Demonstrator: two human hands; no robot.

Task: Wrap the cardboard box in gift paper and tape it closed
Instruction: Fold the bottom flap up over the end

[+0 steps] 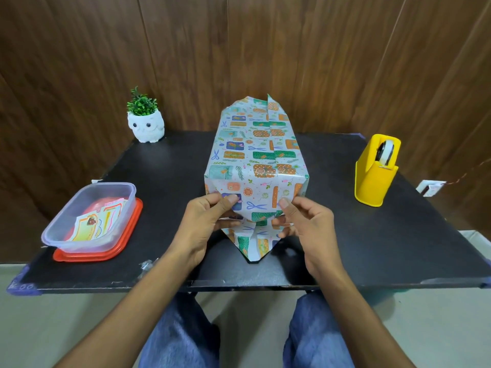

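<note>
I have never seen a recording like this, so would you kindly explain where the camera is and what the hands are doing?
There is no machine here: a person wears one camera on the head, looking down at their bare hands. On the black table lies gift paper wrapped round a box that is itself hidden. The left hand and right hand each pinch the paper's loose near end. Left of it sit a clear tub of paper labels on a red lid, and an owl plant pot; right of it, a yellow tape dispenser.
</note>
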